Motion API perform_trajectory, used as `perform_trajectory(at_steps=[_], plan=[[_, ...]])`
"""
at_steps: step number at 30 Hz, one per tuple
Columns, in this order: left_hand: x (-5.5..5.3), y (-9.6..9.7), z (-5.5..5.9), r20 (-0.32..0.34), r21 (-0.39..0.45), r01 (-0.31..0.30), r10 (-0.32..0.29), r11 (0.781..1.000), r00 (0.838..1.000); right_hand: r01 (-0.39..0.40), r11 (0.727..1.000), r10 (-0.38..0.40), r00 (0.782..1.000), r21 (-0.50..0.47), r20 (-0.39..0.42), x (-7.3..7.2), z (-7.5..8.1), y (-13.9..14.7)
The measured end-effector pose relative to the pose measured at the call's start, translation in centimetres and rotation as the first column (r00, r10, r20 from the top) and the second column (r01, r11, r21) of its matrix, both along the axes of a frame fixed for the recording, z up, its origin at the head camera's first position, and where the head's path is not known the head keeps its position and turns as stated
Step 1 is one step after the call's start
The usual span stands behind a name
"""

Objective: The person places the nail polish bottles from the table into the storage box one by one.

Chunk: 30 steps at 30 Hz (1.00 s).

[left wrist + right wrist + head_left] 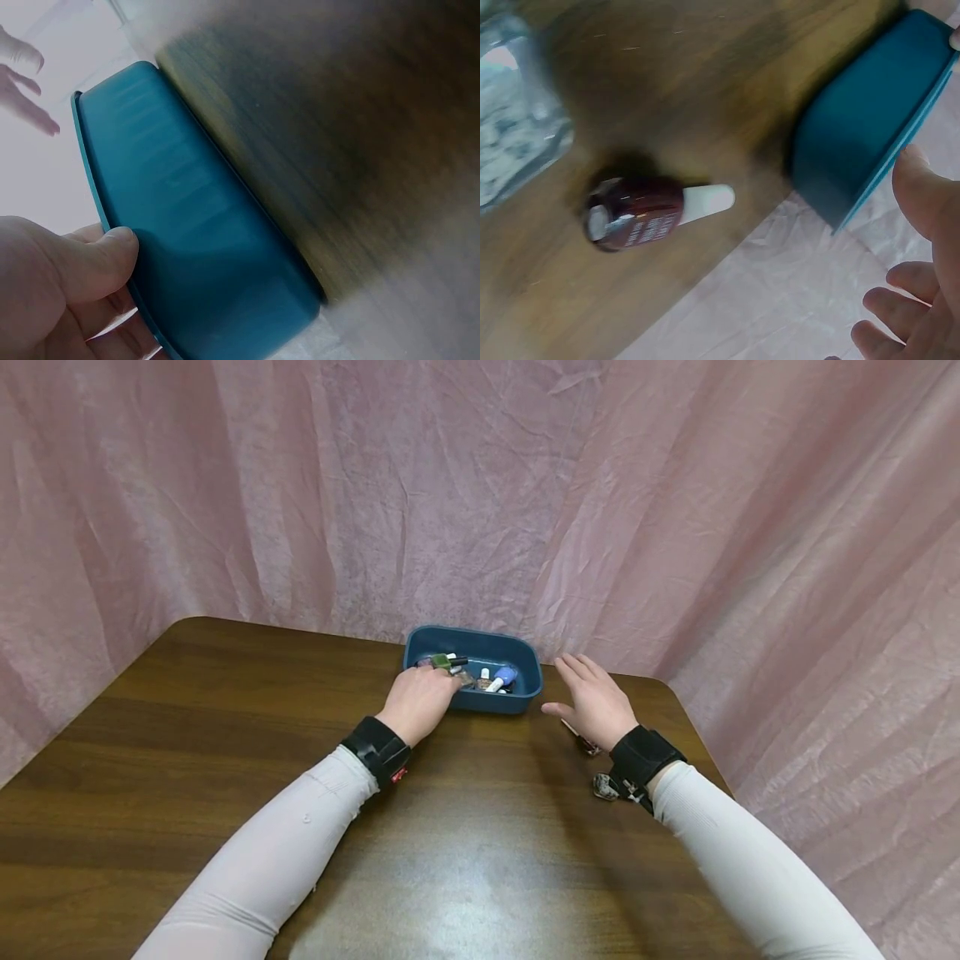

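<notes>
A blue-green plastic bin [491,702] stands at the far edge of the table, with several small bottles inside, among them a green bottle [441,662] and a blue bottle [504,676] with a white cap. My left hand [422,703] grips the near rim toward its left end. In the left wrist view the thumb [112,259] presses the outer wall, and the fingers are behind the rim. My right hand [597,703] hovers right of the bin, fingers extended, holding nothing. Below it lies a dark red nail polish bottle [641,214] with a white cap.
A clear container [517,112] with whitish contents, only partly in the right wrist view, sits nearer me than the red bottle. Wooden tabletop [225,760] extends left and toward me. A pink curtain [450,493] hangs behind the table and along its right side.
</notes>
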<state>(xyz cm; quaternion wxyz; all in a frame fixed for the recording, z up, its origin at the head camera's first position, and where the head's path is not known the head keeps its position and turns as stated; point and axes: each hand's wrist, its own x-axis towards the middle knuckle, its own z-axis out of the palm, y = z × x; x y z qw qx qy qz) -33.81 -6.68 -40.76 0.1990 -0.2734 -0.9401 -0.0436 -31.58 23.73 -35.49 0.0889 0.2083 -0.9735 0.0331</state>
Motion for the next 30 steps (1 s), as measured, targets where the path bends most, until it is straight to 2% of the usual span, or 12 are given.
perform_trajectory(at_steps=[6,18,25,30], plan=[[-0.1,0.0,-0.2,-0.020,-0.001,0.003,-0.003,1.000,1.000,0.025,1.000,-0.025,0.999,0.007,0.023,0.4,-0.6,1.4],[-0.3,0.0,-0.4,-0.006,-0.008,0.002,-0.002,1.000,1.000,0.086,0.996,-0.086,0.993,0.011,0.081,1.4,-1.4,3.0],[-0.4,0.0,-0.4,0.011,-0.006,0.002,-0.002,1.000,1.000,0.097,0.994,-0.100,0.993,0.046,0.069,1.5,-2.2,4.0],[-0.4,0.0,-0.4,0.014,-0.008,0.003,-0.003,1.000,1.000,0.120,0.991,-0.125,0.986,0.051,0.110,1.4,-3.0,4.7]])
